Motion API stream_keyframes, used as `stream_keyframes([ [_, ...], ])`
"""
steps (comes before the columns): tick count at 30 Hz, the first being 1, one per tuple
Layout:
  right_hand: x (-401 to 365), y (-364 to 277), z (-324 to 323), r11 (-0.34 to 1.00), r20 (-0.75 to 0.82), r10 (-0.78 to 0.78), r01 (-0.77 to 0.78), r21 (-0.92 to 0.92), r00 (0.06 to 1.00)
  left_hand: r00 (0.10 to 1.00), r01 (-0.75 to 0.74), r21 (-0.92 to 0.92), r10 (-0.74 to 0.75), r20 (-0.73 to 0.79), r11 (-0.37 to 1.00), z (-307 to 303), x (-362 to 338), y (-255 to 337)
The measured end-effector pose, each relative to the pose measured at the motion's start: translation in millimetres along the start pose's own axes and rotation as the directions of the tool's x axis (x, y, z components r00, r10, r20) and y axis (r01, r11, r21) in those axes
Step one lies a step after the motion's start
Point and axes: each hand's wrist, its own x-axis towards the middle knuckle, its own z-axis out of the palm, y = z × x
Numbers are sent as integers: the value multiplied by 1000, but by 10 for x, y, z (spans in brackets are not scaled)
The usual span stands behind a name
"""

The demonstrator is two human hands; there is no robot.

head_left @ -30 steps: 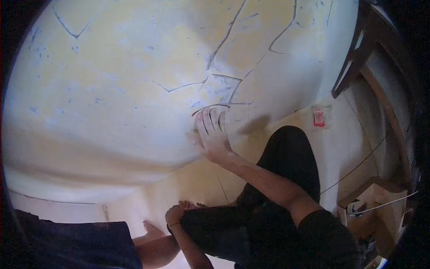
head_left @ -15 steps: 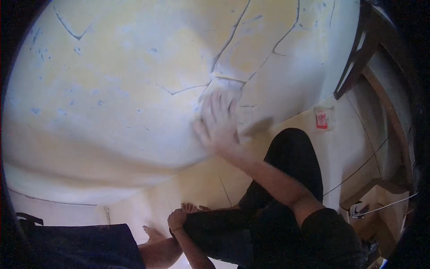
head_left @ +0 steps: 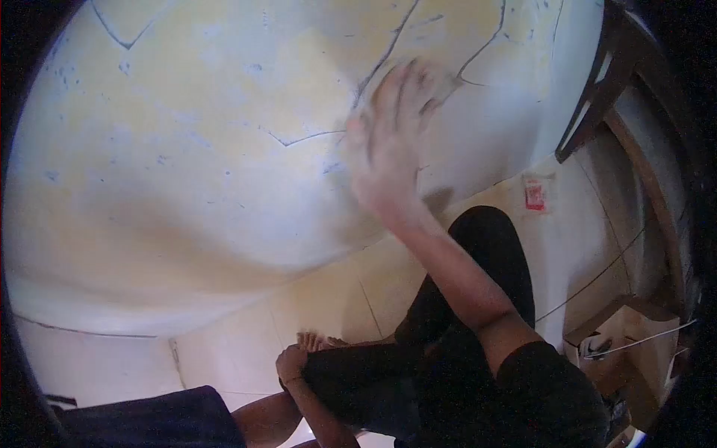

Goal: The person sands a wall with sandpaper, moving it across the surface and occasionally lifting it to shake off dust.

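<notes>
Holds the right hand (head_left: pixel 396 142) up before the cracked wall (head_left: pixel 187 179), above its lower edge, with fingers bent and motion-blurred; cannot tell whether empty or pinching something, nor whether touching the surface. Has the long crack (head_left: pixel 388 51) just beside those fingers, on their left, with its long axis slanting up and rightward toward the wall's upper part. Has a shorter bent crack (head_left: pixel 286 145) left of the thumb side. Rests the left hand (head_left: pixel 291 364) on a knee, well apart from both cracks; cannot tell how tightly closed. Shows a red packet (head_left: pixel 535 196) on the floor (head_left: pixel 582 224), near the wall's lower edge.
</notes>
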Motion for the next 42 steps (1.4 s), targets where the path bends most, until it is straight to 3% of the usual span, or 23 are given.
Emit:
stream_keyframes([
  [1, 93, 42, -27, 1000, -43, 9, -9, -6, 999, 999, -52, 16, 52, -5, 998, 66, 34, -18],
  [2, 160, 50, -58, 1000, -91, 18, -18, -6, 996, 979, 186, -35, -182, 87, 982, -216, -28, 190],
  [4, -491, 83, 171, 996, 191, -71, 61, 60, 979, 997, 79, 14, -80, 16, 997, 20, 84, 77],
  [6, -1026, 17, 205, 984, 460, -180, 161, 79, 870, 999, 36, 26, -36, 19, 999, 53, 122, 79],
  [8, -1032, 41, 307, 988, 399, -150, 148, 36, 905, 994, 51, 11, -52, 101, 999, -31, 83, 45],
  [9, -874, -2, 261, 990, 375, -138, 142, 16, 917, 999, 5, 37, -6, 33, 999, -6, 92, -22],
  [11, -265, -42, 34, 997, 134, -28, 19, 69, 991, 993, -86, 77, 92, -74, 993, 174, -6, -101],
  [12, -121, -11, 32, 999, 75, 2, -5, 45, 997, 983, -172, 146, 178, -32, 974, -112, -139, 57],
  [14, 61, 0, 3, 998, -47, 59, -59, 6, 997, 994, -109, 96, 111, -11, 989, -195, -133, 110],
  [16, -544, 36, 220, 997, 263, -43, 58, -48, 964, 999, -51, 52, 52, -5, 997, -147, -27, 112],
  [18, -1041, 23, 264, 988, 502, -154, 118, 102, 851, 1000, -30, 42, 30, -6, 999, -104, -4, 101],
  [21, -792, 14, 277, 989, 327, -140, 147, 5, 934, 998, -39, 71, 43, -51, 997, 56, 4, -17],
  [24, -63, -36, -11, 999, -17, -21, 22, 33, 1000, 998, -42, 57, 45, -53, 998, 12, -32, -20],
  [30, -1191, 200, 424, 988, 423, -148, 153, 24, 894, 1000, -18, 25, 18, -24, 1000, -111, 27, 20],
  [33, -528, -18, 171, 995, 179, -102, 99, 24, 979, 999, -26, 28, 27, -35, 999, -68, -39, 16],
  [36, -252, 3, 84, 999, 51, -32, 33, -11, 998, 999, -32, 25, 33, -23, 999, -40, -7, 12],
  [39, -1072, 230, 412, 983, 373, -157, 181, -31, 915, 1000, -16, 5, 16, -4, 1000, -46, 40, 52],
  [42, -987, 90, 355, 998, 318, -52, 60, -17, 947, 998, -50, 24, 51, -43, 998, 36, 41, -18],
])
